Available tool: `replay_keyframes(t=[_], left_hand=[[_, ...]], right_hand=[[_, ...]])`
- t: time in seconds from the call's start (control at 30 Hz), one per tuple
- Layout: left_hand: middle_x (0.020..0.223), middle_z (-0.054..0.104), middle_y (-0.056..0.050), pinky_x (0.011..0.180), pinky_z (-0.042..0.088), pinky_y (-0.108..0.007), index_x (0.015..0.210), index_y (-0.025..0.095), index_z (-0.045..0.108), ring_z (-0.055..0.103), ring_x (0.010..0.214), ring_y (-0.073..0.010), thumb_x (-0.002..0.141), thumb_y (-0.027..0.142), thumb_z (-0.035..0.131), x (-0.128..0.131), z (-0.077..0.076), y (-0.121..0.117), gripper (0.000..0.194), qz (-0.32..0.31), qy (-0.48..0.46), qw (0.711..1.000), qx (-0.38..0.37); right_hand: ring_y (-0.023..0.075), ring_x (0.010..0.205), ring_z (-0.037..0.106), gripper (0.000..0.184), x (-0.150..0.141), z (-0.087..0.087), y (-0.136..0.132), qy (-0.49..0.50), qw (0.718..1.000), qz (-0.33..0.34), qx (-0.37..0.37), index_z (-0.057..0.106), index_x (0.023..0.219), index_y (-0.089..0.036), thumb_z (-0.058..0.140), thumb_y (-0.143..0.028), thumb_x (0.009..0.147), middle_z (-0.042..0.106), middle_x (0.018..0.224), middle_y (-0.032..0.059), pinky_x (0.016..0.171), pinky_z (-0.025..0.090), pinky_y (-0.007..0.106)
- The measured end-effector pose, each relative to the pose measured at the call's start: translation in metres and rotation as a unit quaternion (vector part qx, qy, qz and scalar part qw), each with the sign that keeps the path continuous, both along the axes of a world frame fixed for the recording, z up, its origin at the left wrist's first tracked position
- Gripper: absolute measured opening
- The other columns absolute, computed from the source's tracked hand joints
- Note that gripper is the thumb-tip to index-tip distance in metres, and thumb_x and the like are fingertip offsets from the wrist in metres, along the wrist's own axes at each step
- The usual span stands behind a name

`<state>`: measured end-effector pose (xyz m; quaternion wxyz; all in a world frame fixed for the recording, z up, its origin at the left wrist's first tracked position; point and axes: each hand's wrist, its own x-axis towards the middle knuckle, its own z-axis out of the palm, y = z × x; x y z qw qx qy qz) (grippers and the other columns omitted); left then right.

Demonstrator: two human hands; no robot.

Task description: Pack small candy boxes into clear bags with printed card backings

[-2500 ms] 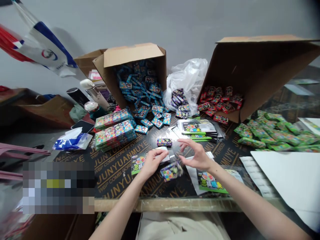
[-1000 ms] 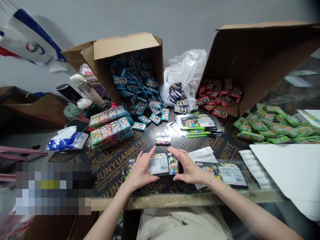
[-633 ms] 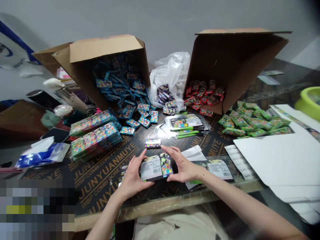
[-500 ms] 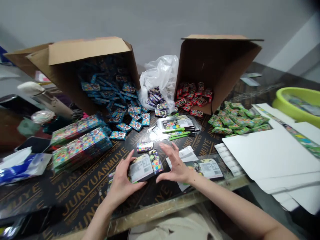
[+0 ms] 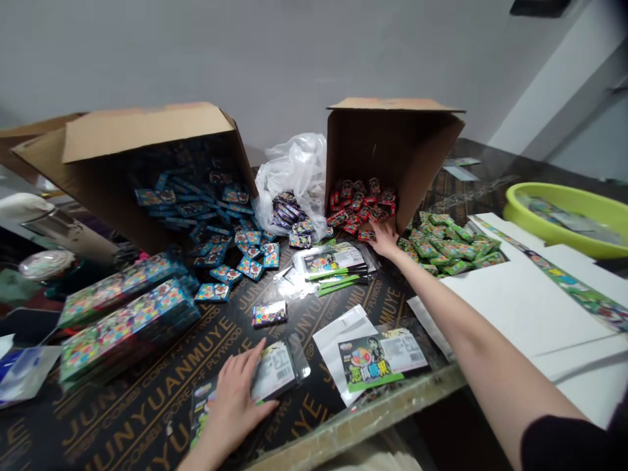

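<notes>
My left hand (image 5: 238, 392) lies over a printed card in a clear sleeve (image 5: 275, 369) near the table's front edge. Its fingers are stretched out and the thumb is apart; part of the card is hidden under them. My right hand (image 5: 385, 239) reaches to the mouth of the right-hand carton, its spread fingertips at the small red packets (image 5: 358, 212). Whether they touch one is hard to see. A single purple packet (image 5: 269, 314) lies beyond my left hand. Another printed card (image 5: 383, 356) rests on white paper (image 5: 338, 340) between the two arms.
A left carton (image 5: 147, 134) spills blue packets (image 5: 210, 239). The right carton (image 5: 392, 104) adjoins a plastic bag (image 5: 294, 163). Green packets (image 5: 449, 245), white cardboard (image 5: 495, 301) and a yellow-green basin (image 5: 549, 229) are rightward. Wrapped packet blocks (image 5: 132, 327) stand left.
My right hand has gone from beside the sleeved card out to the red packets. My left hand has flattened over the card, which sits lower. The view has shifted right.
</notes>
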<state>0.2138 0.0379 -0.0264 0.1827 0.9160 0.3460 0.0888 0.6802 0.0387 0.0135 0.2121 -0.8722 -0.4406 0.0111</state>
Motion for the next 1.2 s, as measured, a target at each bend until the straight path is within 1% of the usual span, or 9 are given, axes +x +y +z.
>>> replay_keyframes(t=[0.17, 0.3, 0.43, 0.53, 0.63, 0.77, 0.87, 1.03, 1.2], left_hand=[[0.118, 0.052, -0.008, 0.100, 0.026, -0.053, 0.134, 0.028, 0.031, 0.047, 0.110, -0.0295, 0.059, 0.040, 0.070, -0.003, 0.004, 0.001, 0.085, 0.019, -0.020, 1.000, -0.010], [0.124, 0.049, -0.010, 0.098, 0.033, -0.045, 0.126, 0.024, 0.045, 0.045, 0.114, -0.0271, 0.068, 0.041, 0.064, 0.017, 0.033, -0.001, 0.063, 0.079, -0.124, 0.987, -0.072], [0.112, 0.060, -0.007, 0.090, 0.040, -0.035, 0.111, 0.021, 0.059, 0.054, 0.103, -0.0228, 0.070, 0.038, 0.064, 0.059, 0.063, -0.022, 0.044, 0.082, -0.237, 0.929, -0.271], [0.068, 0.066, -0.002, 0.061, 0.043, -0.023, 0.078, 0.013, 0.068, 0.058, 0.063, -0.0141, 0.069, 0.038, 0.065, 0.078, 0.067, -0.039, 0.026, 0.104, -0.272, 0.848, -0.443], [0.050, 0.057, 0.002, 0.050, 0.036, -0.019, 0.059, 0.011, 0.064, 0.047, 0.047, -0.0075, 0.065, 0.037, 0.069, 0.075, 0.060, -0.048, 0.028, 0.175, -0.331, 0.775, -0.510], [0.058, 0.063, -0.002, 0.052, 0.039, -0.020, 0.066, 0.011, 0.066, 0.051, 0.049, -0.0085, 0.067, 0.040, 0.068, 0.059, 0.051, -0.052, 0.029, 0.242, -0.379, 0.712, -0.540], [0.067, 0.066, -0.005, 0.060, 0.044, -0.025, 0.074, 0.011, 0.067, 0.057, 0.057, -0.0130, 0.071, 0.043, 0.062, 0.047, 0.050, -0.050, 0.033, 0.210, -0.361, 0.760, -0.498], [0.120, 0.055, -0.012, 0.099, 0.028, -0.048, 0.119, 0.021, 0.053, 0.046, 0.112, -0.0307, 0.052, 0.048, 0.074, 0.014, 0.040, -0.024, 0.075, 0.099, -0.177, 0.968, -0.149], [0.117, 0.054, -0.011, 0.104, 0.016, -0.052, 0.135, 0.021, 0.029, 0.047, 0.111, -0.0275, 0.050, 0.036, 0.075, -0.006, 0.025, -0.011, 0.099, 0.015, -0.012, 1.000, -0.014]], right_hand=[[0.0314, 0.106, 0.045, 0.036, 0.017, 0.008, -0.005, 0.001, 1.000, 0.004, 0.024, 0.054, 0.114, -0.011, 0.045, -0.026, 0.082, 0.054, 0.113, 0.0192, 0.088, 0.030, 0.048], [0.0228, 0.091, 0.052, 0.040, -0.036, 0.030, -0.022, 0.046, 0.993, 0.080, 0.071, 0.058, 0.104, -0.012, 0.034, -0.040, 0.088, 0.059, 0.099, 0.0127, 0.079, 0.038, 0.032], [0.0128, 0.055, 0.046, 0.050, -0.136, 0.039, -0.049, 0.298, 0.895, 0.331, -0.032, 0.062, 0.069, -0.014, 0.036, -0.054, 0.084, 0.051, 0.058, 0.0001, 0.051, 0.034, 0.023], [0.0093, 0.046, 0.037, 0.053, -0.194, 0.034, -0.069, 0.361, 0.842, 0.391, -0.088, 0.059, 0.062, -0.013, 0.039, -0.057, 0.082, 0.041, 0.048, -0.0033, 0.044, 0.027, 0.021], [0.0144, 0.065, 0.051, 0.046, -0.219, 0.028, -0.082, 0.318, 0.884, 0.340, 0.034, 0.059, 0.100, -0.015, 0.049, -0.055, 0.078, 0.057, 0.075, 0.0024, 0.056, 0.039, 0.024], [0.0272, 0.115, 0.040, 0.088, -0.238, 0.024, -0.097, 0.181, 0.887, 0.398, 0.148, 0.030, 0.134, -0.022, 0.070, -0.049, 0.060, 0.041, 0.129, 0.0109, 0.094, 0.031, 0.040], [0.0268, 0.114, 0.041, 0.074, -0.252, 0.021, -0.106, 0.119, 0.882, 0.427, 0.157, 0.039, 0.127, -0.023, 0.068, -0.035, 0.061, 0.048, 0.121, 0.0084, 0.097, 0.026, 0.041], [0.0271, 0.108, 0.046, 0.060, -0.246, 0.004, -0.107, 0.073, 0.926, 0.328, 0.174, 0.044, 0.118, -0.022, 0.061, -0.028, 0.062, 0.053, 0.115, 0.0082, 0.095, 0.025, 0.042], [0.0291, 0.112, 0.045, 0.068, -0.231, -0.017, -0.106, 0.036, 0.930, 0.354, 0.088, 0.040, 0.124, -0.022, 0.067, -0.034, 0.063, 0.053, 0.120, 0.0097, 0.098, 0.014, 0.049]])
